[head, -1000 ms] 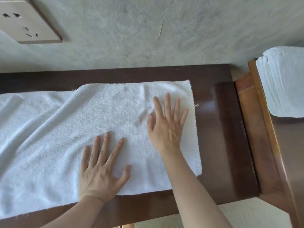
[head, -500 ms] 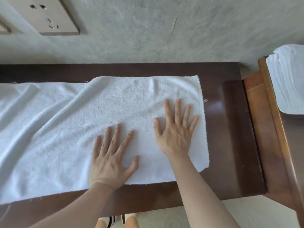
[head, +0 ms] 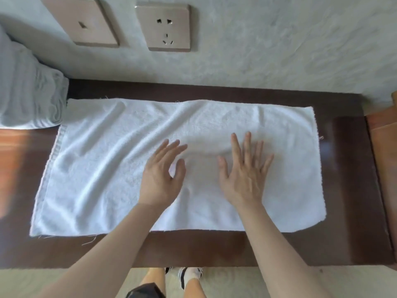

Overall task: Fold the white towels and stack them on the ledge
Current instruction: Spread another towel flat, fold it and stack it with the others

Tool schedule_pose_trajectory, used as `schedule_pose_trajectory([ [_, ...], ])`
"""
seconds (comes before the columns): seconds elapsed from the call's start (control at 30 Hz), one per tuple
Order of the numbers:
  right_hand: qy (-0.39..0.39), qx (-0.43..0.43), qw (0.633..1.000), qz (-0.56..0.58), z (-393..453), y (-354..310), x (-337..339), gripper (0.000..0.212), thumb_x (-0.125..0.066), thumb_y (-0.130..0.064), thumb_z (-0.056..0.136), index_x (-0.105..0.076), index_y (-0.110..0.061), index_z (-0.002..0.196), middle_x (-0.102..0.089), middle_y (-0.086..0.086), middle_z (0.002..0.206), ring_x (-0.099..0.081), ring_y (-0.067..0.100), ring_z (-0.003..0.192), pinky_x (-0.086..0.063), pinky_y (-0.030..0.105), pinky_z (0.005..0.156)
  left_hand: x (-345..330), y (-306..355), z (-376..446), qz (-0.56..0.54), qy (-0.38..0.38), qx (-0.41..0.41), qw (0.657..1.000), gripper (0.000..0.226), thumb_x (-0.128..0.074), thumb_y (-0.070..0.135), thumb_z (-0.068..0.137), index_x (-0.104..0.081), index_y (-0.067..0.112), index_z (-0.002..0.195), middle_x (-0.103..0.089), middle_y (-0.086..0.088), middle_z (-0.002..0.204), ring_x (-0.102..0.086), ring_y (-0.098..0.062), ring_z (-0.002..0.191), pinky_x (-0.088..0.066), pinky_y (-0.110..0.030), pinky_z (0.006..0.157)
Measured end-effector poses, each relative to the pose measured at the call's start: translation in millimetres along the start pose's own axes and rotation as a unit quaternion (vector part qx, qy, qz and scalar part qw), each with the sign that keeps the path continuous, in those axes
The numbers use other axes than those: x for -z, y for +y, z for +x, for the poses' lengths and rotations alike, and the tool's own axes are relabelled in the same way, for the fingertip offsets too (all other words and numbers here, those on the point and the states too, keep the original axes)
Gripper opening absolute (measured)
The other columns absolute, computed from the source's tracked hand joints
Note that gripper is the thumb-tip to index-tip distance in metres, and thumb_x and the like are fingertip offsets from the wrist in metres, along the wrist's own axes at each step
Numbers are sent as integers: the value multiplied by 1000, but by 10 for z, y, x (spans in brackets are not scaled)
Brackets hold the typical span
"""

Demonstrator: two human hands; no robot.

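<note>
A white towel lies spread out lengthwise on the dark wooden ledge, with creases across its left and middle parts. My right hand lies flat on the towel's right half, fingers straight and spread. Just left of it, over the towel's middle, is my left hand, its fingers relaxed and slightly lifted, holding nothing. A pile of grey-white towels sits at the ledge's far left end, touching the spread towel's corner.
Two metal wall plates, a switch and a socket, are on the grey wall behind the ledge. A lighter wooden piece adjoins the ledge on the right. My shoes show below the front edge.
The view has swung left, bringing the whole towel and the left pile into sight. My left hand has lifted off the towel a little; my right hand stays pressed flat.
</note>
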State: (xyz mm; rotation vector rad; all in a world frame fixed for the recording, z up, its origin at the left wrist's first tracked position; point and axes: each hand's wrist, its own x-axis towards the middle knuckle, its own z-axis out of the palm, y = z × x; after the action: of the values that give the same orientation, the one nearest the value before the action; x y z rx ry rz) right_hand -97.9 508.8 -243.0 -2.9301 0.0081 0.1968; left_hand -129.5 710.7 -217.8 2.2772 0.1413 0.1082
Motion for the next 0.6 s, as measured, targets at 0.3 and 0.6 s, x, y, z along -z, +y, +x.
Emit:
schedule_pose_trajectory([
  [0.3,3,41,998,-48,-117,-400,-310,71,-22,-64,102,-8,-30,162,1,3,171,5,27,157,1,65,122,251,-761,453,356,-134,-12,925,82,-14,80,93,3,39,162,5,8,171,15,-24,156,10,-53,125],
  [0.6,55,-85,990,99,182,-112,114,57,-20,-43,107,-16,-28,162,-6,3,170,1,26,157,-3,55,125,-566,141,319,236,-166,-152,945,60,-26,41,107,-14,25,163,2,-4,171,10,-25,157,5,-44,128],
])
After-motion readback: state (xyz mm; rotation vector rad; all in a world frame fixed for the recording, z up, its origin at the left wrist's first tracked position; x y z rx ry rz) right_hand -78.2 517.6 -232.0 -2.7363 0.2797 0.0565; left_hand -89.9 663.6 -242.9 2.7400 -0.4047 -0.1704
